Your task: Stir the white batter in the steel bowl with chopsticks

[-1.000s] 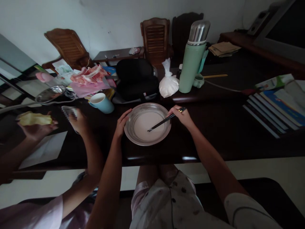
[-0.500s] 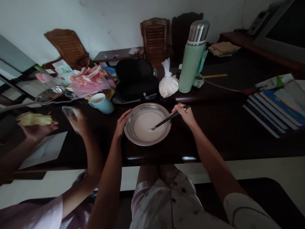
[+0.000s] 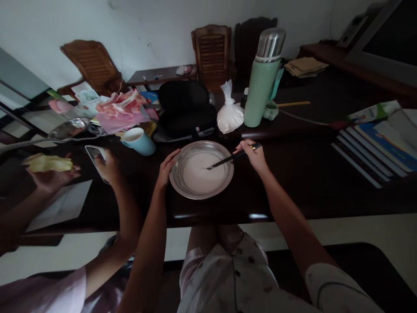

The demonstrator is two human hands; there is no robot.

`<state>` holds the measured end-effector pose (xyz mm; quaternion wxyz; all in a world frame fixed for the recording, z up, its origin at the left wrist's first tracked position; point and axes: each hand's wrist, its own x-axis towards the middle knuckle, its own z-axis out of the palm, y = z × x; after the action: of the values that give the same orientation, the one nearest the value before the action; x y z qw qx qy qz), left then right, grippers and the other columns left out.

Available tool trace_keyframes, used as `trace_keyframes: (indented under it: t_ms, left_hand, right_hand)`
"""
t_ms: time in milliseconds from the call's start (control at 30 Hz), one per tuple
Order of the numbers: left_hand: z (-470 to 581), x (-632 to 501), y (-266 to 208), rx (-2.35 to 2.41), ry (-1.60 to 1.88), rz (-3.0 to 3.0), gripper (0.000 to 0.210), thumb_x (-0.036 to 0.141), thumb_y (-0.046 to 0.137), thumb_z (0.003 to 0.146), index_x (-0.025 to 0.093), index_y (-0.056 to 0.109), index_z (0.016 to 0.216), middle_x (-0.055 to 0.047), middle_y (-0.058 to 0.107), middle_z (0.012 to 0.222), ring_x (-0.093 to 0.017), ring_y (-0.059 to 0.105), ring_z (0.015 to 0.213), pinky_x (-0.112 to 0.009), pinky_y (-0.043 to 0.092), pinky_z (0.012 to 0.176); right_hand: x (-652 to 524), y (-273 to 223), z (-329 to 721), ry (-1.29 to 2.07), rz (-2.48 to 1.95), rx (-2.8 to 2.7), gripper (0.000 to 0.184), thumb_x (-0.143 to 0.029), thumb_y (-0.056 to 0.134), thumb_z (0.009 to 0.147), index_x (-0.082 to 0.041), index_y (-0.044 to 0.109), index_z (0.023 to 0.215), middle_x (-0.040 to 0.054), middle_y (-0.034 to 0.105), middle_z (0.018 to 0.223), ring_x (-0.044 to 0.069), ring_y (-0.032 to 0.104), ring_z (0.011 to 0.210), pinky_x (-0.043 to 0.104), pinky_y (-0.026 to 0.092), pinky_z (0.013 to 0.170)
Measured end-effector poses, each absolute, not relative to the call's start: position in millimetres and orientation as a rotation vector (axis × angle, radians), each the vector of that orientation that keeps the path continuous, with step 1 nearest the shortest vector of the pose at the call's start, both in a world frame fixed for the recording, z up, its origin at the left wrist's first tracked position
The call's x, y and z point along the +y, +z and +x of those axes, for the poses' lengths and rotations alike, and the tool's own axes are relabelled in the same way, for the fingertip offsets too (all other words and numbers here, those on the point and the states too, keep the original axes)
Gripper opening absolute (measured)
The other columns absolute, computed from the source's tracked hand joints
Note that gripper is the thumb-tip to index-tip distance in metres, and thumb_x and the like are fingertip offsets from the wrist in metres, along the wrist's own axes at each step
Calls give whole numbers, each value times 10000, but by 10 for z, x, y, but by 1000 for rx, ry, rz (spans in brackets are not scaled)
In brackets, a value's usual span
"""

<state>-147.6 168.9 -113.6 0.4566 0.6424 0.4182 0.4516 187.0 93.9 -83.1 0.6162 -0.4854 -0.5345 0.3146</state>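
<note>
Holding chopsticks (image 3: 224, 161) w/ R hand (image 3: 255, 157); bracing bowl (image 3: 202, 196) w/ loose L hand (image 3: 166, 169); might slop liquid (image 3: 198, 174) if stirred too fast.

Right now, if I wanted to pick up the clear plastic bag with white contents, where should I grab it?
Probably by its gathered neck, pinched from above: it sticks up, narrow, over the bulging bag. I'd come down from the near side, since the tall green metal-capped flask stands close on the right.

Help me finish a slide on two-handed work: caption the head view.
Left hand at the rim of a metal bowl, right hand holding black chopsticks in its pale liquid.
</note>
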Motion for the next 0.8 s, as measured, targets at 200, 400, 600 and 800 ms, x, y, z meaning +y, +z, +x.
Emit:
trace_keyframes:
  t_ms: [200, 400, 600, 800]
  left_hand:
    - [-1482, 1691, -1135, 1027, 1105, 1592, 603, 508, 584, 804, 146, 606, 1286, -115, 533, 1377, -316, 445, 1320, -462, 282, 1161]
    - [-1487, 1691, -1130, 1038, 1107, 1621, 602, 506, 571, 807, 141, 605, 1285, -117, 535, 1374, -319, 452, 1312, -467, 303, 1150]
    - [-1490, 1700, -1156, 1028, 1111, 1598, 590, 492, 570, 817, 143, 598, 1291, -121, 529, 1379, -312, 443, 1323, -465, 282, 1161]
    - [-1485, 1686, -1132, 1037, 1100, 1629, 622, 536, 565, 813, 135, 600, 1287, -128, 520, 1387, -324, 440, 1322, -465, 300, 1151]
  right_hand:
    - [890, -804, 1725, 848, -1049, -1411, 404, -574, 575, 843, -217, 690, 693, 19, 698, 640, 186, 671, 684, 329, 527, 700]
    - [913, -865, 1658, 627, -1108, -1558, 379, -514, 517, 901, -257, 738, 732, 17, 734, 807, 192, 637, 835, 348, 489, 815]
    - [946, -838, 1856, 656, -1134, -1230, 403, -595, 568, 838, -226, 660, 705, 18, 694, 662, 185, 664, 652, 337, 514, 697]
    - [901, -802, 1769, 840, -1084, -1336, 455, -641, 564, 815, -221, 655, 666, 11, 664, 583, 180, 649, 606, 331, 521, 651]
